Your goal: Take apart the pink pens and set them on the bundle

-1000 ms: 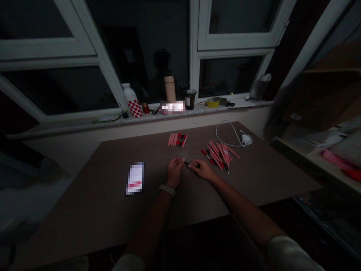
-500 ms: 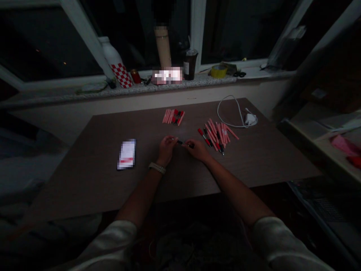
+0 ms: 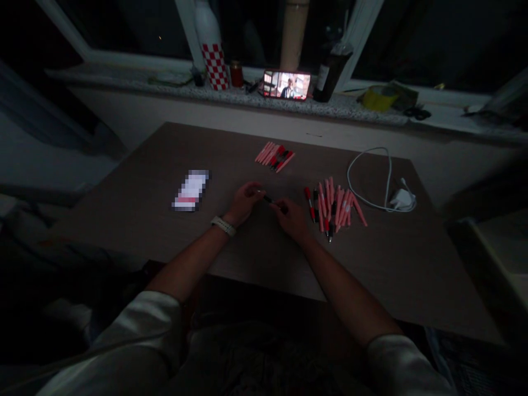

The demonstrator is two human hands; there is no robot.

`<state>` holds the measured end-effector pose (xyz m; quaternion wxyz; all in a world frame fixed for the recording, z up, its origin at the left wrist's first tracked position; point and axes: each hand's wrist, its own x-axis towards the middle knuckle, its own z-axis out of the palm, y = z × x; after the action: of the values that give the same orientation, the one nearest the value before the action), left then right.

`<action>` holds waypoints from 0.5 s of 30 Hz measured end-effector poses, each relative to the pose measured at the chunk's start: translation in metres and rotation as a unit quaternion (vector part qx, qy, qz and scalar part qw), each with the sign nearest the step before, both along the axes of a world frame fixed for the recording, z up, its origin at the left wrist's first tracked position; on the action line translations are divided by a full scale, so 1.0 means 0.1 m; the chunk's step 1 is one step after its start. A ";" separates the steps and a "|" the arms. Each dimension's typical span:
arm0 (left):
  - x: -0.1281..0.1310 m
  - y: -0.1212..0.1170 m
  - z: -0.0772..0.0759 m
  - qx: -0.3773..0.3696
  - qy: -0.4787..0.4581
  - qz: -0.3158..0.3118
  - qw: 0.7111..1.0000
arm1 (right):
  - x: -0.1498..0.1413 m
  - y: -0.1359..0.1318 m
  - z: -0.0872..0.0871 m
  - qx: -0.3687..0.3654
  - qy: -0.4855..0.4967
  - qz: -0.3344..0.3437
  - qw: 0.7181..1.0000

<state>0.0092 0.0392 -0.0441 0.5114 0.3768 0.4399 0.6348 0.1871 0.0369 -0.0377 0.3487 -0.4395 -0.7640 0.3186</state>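
Item, at the near middle of a brown laminate table (image 3: 391,275): one slim black pen part (image 3: 269,199), held level between the two hands. Left hand (image 3: 244,203), wearing a pale watch band (image 3: 223,225) at the wrist: fingers curled together, pinching the pen part's left end. Right hand (image 3: 292,219): fingers closed on its right end, the grip partly hidden in shadow. Change against the previous moment: none in the hold, as both hands keep the pen part in nearly the same place, while the head view has swung toward the right. Nearest the right hand, just beyond it: a loose heap of pink pen barrels and red-and-black pen parts (image 3: 334,206). Far of the hands: a tighter bundle of the same pink and red pieces (image 3: 275,157). Right of the heap: a white charging cable (image 3: 369,184) ending in a white plug (image 3: 401,199). Left of the hands: a pixelated card (image 3: 191,190). Along the far stone sill (image 3: 346,107): a propped phone (image 3: 286,84), a checkered bottle (image 3: 214,55), a dark bottle (image 3: 332,71) and a yellow tape roll (image 3: 379,98).
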 end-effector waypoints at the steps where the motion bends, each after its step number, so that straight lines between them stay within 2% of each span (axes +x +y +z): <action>1: 0.00 0.00 0.00 0.003 -0.002 0.003 1.000 | 0.00 0.00 -0.01 -0.002 -0.001 -0.002 1.000; 5: 0.02 -0.02 0.02 0.009 -0.021 0.003 1.000 | 0.00 -0.04 -0.02 -0.005 0.016 -0.023 1.000; 7: 0.02 -0.02 0.02 -0.001 -0.038 0.007 0.999 | 0.00 -0.11 0.10 0.027 0.030 -0.068 0.997; 9: 0.01 -0.01 0.00 -0.011 -0.046 0.008 0.999 | 0.01 -0.29 0.38 0.071 0.044 -0.097 0.992; 10: 0.00 0.00 -0.01 -0.012 -0.040 0.008 0.999 | 0.02 -0.42 0.57 0.091 0.055 -0.086 0.991; 11: -0.01 0.01 -0.04 -0.008 -0.031 0.008 0.999 | 0.05 -0.59 0.78 0.107 0.063 -0.053 0.991; 13: -0.03 0.04 -0.08 -0.006 -0.024 0.003 1.000 | 0.14 -0.96 1.22 0.117 0.073 0.057 0.989; 15: -0.04 0.06 -0.13 -0.004 -0.035 -0.004 0.999 | 0.23 -1.33 1.55 0.120 0.078 0.154 0.978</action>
<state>0.0056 0.0453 -0.0568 0.5302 0.3540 0.4227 0.6441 0.2102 -0.0956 0.1177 0.4043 -0.2457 -0.8254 0.3081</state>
